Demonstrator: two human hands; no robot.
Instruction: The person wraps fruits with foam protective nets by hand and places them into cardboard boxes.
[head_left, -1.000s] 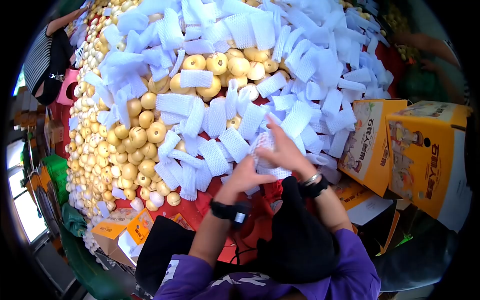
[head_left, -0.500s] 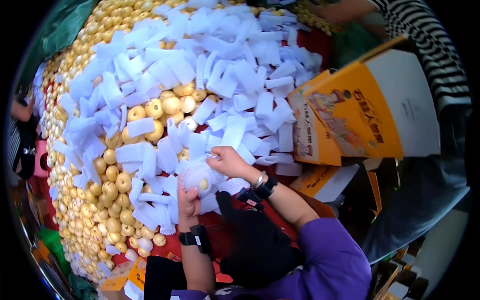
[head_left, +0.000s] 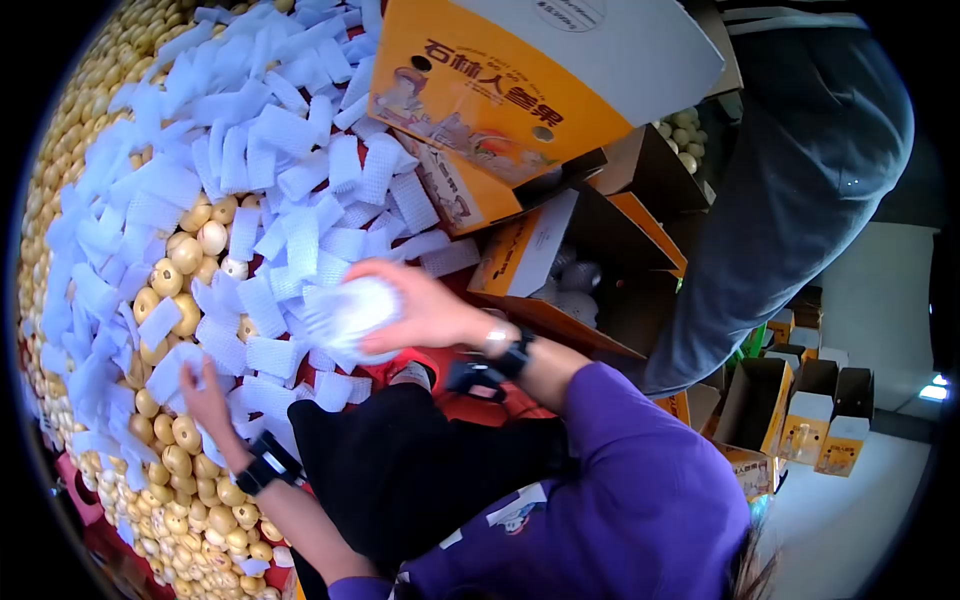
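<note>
My right hand (head_left: pixel 415 308) is wrapped round a fruit in a white foam net (head_left: pixel 362 312), blurred by motion, above the pile of foam nets. My left hand (head_left: pixel 207 398) is apart from it at the lower left, fingers spread, over foam nets (head_left: pixel 268 357) beside the bare yellow fruit (head_left: pixel 180 435). To the right of my right hand stands an open carton (head_left: pixel 625 300) with several net-wrapped fruits (head_left: pixel 577 290) inside.
A large orange and white carton (head_left: pixel 500 90) stands at the top centre. Another person's dark-trousered leg (head_left: pixel 800 190) is close on the right, beside the open carton. More cartons (head_left: pixel 755 405) stand on the floor at the lower right.
The view has swung right, bringing the open carton into sight. My hands were together at the netted fruit; now my left hand is off it and my right hand alone holds it.
</note>
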